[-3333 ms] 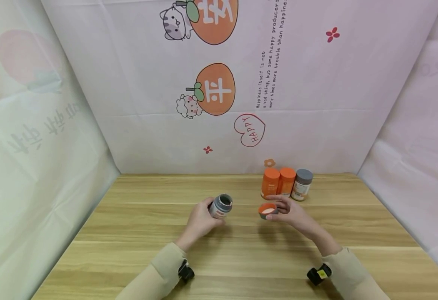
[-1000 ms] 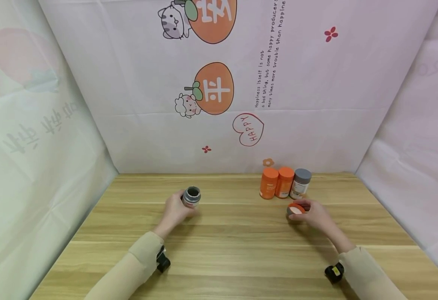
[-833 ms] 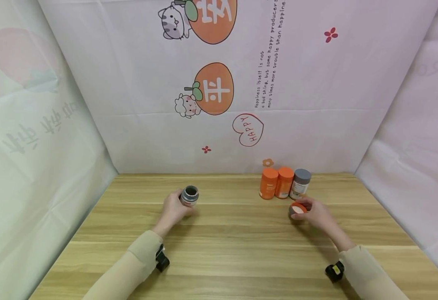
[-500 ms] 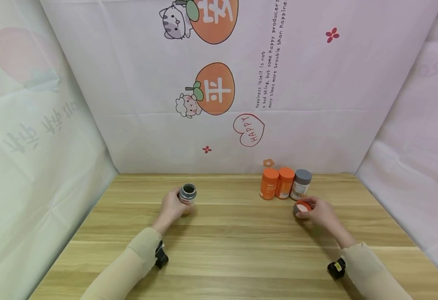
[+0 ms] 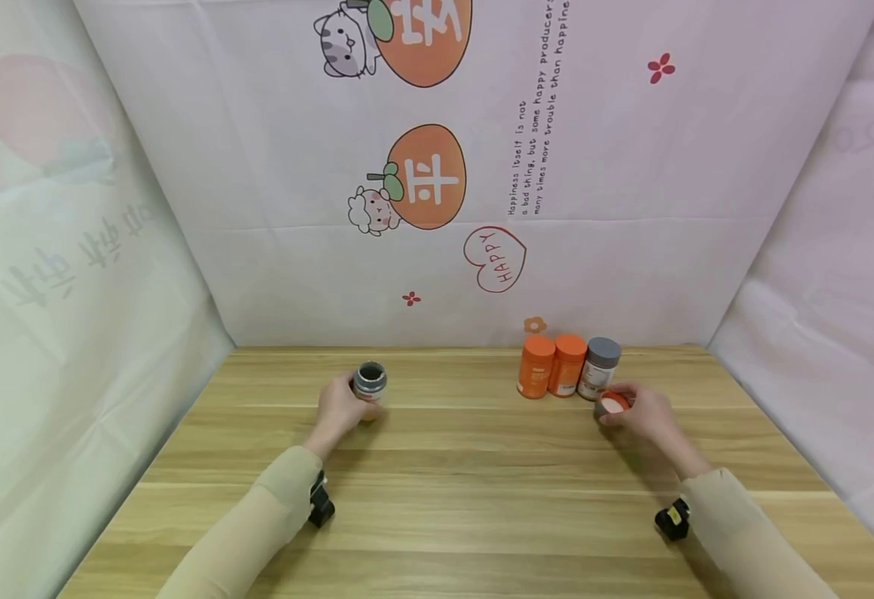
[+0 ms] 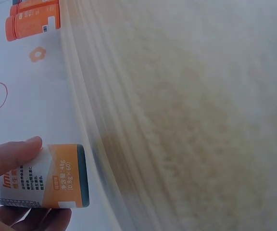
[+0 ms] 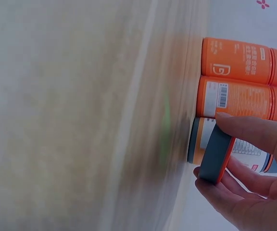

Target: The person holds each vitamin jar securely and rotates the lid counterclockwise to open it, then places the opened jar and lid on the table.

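Note:
My left hand (image 5: 339, 409) grips an uncapped pill bottle (image 5: 371, 386) round its side, mouth up, at the left of the table. In the left wrist view this bottle (image 6: 64, 175) shows a white and orange label and a dark base; whether the base touches the wood I cannot tell. My right hand (image 5: 649, 413) pinches a grey lid (image 5: 612, 406) with an orange inside, on edge between thumb and fingers. The lid (image 7: 216, 156) is just in front of a grey-capped bottle (image 5: 599, 368), partly covering it in the right wrist view.
Two orange bottles, one at the left (image 5: 537, 366) and one in the middle (image 5: 568, 366), stand in a row with the grey-capped one at the table's back right. A printed white cloth (image 5: 317, 283) rises behind the wooden table (image 5: 466, 491), with cloth on both sides.
My hands have moved apart. The left carried the open bottle leftward and slightly back; the right carried the lid rightward, close to the grey-capped bottle. The standing bottles have not moved.

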Demonstrator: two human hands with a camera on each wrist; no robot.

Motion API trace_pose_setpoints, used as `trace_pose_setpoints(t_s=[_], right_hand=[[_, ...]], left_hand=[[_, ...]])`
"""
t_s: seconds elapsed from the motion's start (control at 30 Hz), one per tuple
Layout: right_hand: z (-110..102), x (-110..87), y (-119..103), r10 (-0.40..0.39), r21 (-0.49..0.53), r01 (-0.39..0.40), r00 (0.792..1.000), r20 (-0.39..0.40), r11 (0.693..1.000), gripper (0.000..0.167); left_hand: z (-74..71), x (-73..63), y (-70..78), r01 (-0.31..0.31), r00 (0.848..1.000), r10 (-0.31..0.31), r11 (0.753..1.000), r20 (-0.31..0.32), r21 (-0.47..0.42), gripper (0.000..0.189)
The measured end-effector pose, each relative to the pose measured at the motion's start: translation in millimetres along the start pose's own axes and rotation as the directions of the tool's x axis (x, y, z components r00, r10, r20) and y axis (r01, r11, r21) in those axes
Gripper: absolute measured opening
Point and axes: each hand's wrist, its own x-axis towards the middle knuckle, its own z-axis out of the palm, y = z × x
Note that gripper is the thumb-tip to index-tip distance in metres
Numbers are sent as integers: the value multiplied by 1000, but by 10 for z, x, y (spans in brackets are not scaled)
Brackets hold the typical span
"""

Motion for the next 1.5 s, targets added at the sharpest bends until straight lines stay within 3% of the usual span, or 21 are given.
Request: trace_pose_setpoints(t_s=[0.63, 1.23, 1.5], right_hand=[[-87, 185, 150, 19, -77, -22, 999, -33, 997, 67], [-159, 331, 300, 45, -52, -47, 998, -40, 998, 68], [-173, 382, 347, 49, -37, -51, 996, -69, 998, 66]], left_hand=[[-42, 172, -75, -2, 1000, 2, 999, -13, 37, 61], [-74, 287, -116, 92, 996, -92, 996, -4, 22, 68], [-75, 331, -148, 96, 995, -95, 995, -41, 32, 61]])
